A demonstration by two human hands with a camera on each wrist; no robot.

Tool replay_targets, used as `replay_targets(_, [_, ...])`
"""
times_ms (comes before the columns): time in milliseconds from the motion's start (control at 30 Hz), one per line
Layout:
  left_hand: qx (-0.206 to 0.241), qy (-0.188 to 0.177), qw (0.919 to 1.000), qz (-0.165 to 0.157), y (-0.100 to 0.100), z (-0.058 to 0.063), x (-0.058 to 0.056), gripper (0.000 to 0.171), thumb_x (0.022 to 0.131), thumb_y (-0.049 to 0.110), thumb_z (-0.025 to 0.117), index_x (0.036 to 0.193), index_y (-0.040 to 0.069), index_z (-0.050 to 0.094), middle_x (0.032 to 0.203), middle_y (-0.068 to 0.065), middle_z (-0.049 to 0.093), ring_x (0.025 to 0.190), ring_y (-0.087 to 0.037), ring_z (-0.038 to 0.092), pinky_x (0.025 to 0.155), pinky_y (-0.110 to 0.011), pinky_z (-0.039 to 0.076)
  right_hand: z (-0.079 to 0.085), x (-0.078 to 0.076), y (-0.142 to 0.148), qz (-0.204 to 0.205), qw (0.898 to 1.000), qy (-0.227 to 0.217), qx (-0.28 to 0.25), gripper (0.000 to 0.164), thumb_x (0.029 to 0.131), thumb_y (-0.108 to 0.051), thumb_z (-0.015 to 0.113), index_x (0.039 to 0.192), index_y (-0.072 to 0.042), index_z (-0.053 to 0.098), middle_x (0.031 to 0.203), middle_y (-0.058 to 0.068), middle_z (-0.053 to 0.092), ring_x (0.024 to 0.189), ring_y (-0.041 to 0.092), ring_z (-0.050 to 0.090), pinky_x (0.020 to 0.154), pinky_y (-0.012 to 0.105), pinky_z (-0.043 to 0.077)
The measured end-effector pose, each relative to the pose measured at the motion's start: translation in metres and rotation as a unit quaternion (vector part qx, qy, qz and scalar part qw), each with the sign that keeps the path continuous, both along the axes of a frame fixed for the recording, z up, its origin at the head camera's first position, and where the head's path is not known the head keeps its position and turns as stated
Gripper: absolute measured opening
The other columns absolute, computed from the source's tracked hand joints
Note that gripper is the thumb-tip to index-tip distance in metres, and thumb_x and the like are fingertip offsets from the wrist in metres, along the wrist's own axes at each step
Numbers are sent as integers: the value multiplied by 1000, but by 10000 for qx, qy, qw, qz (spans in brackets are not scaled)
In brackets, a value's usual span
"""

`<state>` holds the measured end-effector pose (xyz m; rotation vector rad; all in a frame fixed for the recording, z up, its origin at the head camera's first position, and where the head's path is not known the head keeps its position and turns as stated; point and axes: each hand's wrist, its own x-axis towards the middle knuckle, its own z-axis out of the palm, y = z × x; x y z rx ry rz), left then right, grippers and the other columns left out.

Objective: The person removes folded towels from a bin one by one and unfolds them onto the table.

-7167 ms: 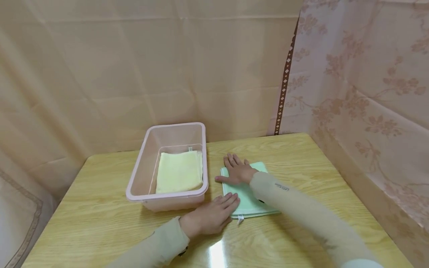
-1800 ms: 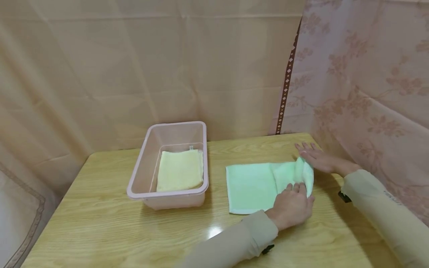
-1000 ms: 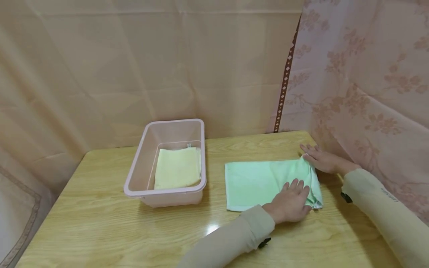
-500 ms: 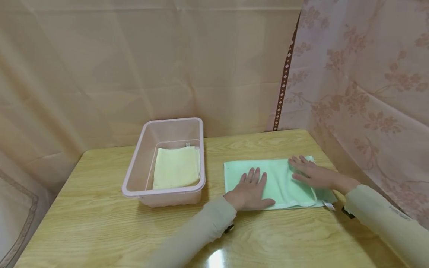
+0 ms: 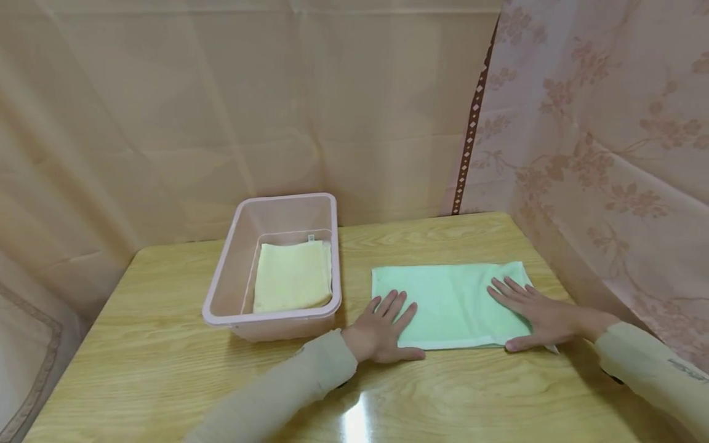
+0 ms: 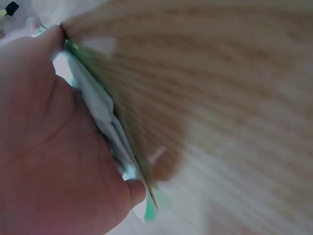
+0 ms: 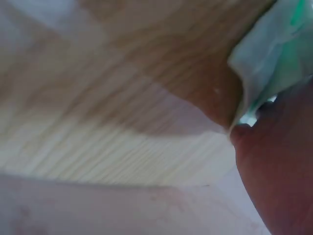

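Observation:
A mint green towel (image 5: pixel 454 301), folded to a long rectangle, lies on the wooden table in the head view. Slight wrinkles run across its right half. My left hand (image 5: pixel 382 329) rests on its left end with the fingers spread. On its right end lies my right hand (image 5: pixel 545 317), fingers spread too, thumb by the near edge. In the left wrist view the palm of my left hand (image 6: pixel 58 142) lies along the towel edge (image 6: pixel 105 110). The right wrist view shows the towel's rim (image 7: pixel 264 63) beside my right hand (image 7: pixel 279 152).
Left of the towel stands a pink plastic basin (image 5: pixel 221 289) with a folded yellow towel (image 5: pixel 292 277) inside. The wooden table (image 5: pixel 166 344) meets a beige curtain (image 5: pixel 266 104) behind and a flowered pink curtain (image 5: pixel 620 166) at the right.
The green towel, earlier a small folded pad, now lies longer, its crumpled right end spread out. My left hand has moved left along it; my right hand has come nearer the front edge.

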<state>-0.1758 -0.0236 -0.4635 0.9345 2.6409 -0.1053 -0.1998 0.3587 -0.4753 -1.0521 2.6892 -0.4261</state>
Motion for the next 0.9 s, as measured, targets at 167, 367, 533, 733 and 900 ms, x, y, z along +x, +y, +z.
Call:
replay_targets(167, [-315, 1, 9994, -119, -6, -3, -1, 93, 94, 82, 23, 164, 27, -5, 170, 0, -11, 154, -18, -12, 124, -40, 0, -2, 5, 8, 174, 9990, 303, 267, 109, 87, -60, 71, 164, -9, 13, 167, 23, 10, 154, 34, -3, 111, 17, -15])
replay_targets(367, [-163, -23, 9995, -254, -10, -1, 4, 88, 97, 77, 22, 165, 25, -1, 170, -1, -9, 155, -18, -10, 124, -40, 2, 1, 11, 10, 93, 9977, 527, 416, 86, 99, -48, 62, 163, -11, 19, 168, 17, 14, 155, 22, -4, 112, 13, -13])
replay_targets(533, [-72, 189, 9982, -558, -17, -4, 5, 85, 99, 75, 23, 165, 24, 3, 171, -3, -4, 155, -19, -5, 124, -39, 6, 3, 16, 10, -14, 9981, 449, 429, 78, 103, -45, 57, 163, -13, 21, 168, 16, 15, 155, 17, -6, 110, 12, -13])
replay_targets(733, [-82, 364, 9944, -984, -31, -2, 5, 79, 103, 67, 26, 165, 23, 7, 171, -3, 1, 156, -19, 2, 123, -36, 13, 0, 24, 16, 306, 9915, 1153, 517, 78, 100, -42, 64, 162, -12, 27, 165, 18, 24, 155, 18, 1, 114, 12, -7])
replay_targets(900, [-64, 283, 9942, -1037, -30, 2, 4, 79, 103, 66, 30, 165, 22, 8, 171, -3, 2, 156, -19, 3, 123, -35, 14, 2, 25, 16, 519, 9815, 1717, 665, 77, 99, -41, 65, 160, -9, 31, 163, 18, 30, 155, 14, 2, 116, 14, -5])
